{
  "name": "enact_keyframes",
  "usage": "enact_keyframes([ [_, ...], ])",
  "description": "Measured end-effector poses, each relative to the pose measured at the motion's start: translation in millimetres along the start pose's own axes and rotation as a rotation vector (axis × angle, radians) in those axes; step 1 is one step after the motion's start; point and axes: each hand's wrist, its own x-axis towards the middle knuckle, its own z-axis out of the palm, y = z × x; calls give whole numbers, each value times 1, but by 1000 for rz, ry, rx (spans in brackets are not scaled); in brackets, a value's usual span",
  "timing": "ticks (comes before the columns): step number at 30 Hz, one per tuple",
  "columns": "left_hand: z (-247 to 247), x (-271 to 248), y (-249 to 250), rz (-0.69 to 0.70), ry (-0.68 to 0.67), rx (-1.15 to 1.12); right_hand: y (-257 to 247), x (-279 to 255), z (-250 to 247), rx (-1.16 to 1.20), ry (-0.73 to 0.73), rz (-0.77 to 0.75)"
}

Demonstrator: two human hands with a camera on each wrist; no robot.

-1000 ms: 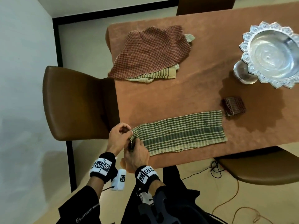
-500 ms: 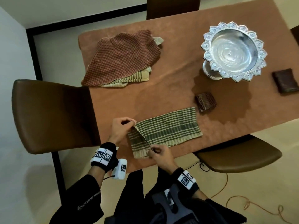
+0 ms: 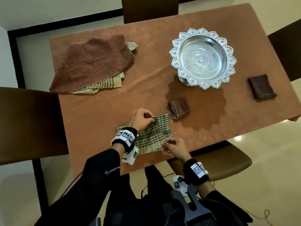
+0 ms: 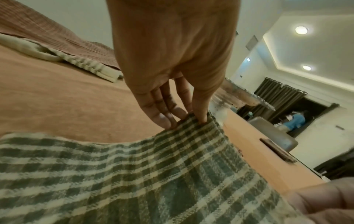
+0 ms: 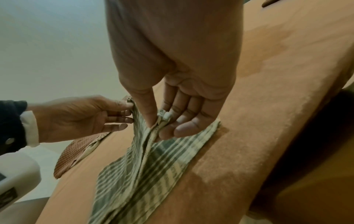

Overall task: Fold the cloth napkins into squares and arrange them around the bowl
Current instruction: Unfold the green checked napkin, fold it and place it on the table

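Note:
A green and cream checked napkin (image 3: 151,136) lies at the near edge of the table (image 3: 114,101), one end folded over toward the right. My left hand (image 3: 143,119) pinches the far corner of that end (image 4: 193,121). My right hand (image 3: 172,145) pinches the near corner (image 5: 162,119). A silver bowl (image 3: 202,57) with a scalloped rim stands at the far right. One small red checked folded napkin (image 3: 179,108) sits in front of the bowl. A dark brown folded napkin (image 3: 261,86) lies to the bowl's right.
A pile of unfolded napkins (image 3: 92,64), red check on top of cream stripes, lies at the far left of the table. Brown chairs stand at the left (image 3: 24,124), the near right (image 3: 228,162) and the far side (image 3: 149,8). Cables trail on the floor.
Both hands have carried the left end of the green napkin over to the right, halving the long strip. The head view has shifted right, bringing the dark brown napkin into sight.

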Motion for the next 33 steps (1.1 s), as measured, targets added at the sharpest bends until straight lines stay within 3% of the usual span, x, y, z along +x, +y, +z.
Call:
enact_keyframes([
  [6, 39, 33, 14, -29, -21, 141, 24, 37, -26, -175, 118, 122],
  [14, 65, 51, 13, -14, -31, 185, 27, 46, -36, -202, 145, 199],
  [19, 76, 56, 12, 18, 31, 240, 31, 50, -39, -216, 170, 202],
  [26, 83, 48, -3, 177, 172, 309, 20, 42, -37, -461, 244, 222],
  [28, 78, 40, -7, 228, 273, 322, 12, 32, -35, -622, 362, 140],
  [31, 68, 12, -22, 277, 483, 319, 0, 19, -21, -729, 563, -302],
  [33, 67, -15, -45, 291, 524, 388, -8, 24, 0, -786, 530, -577],
])
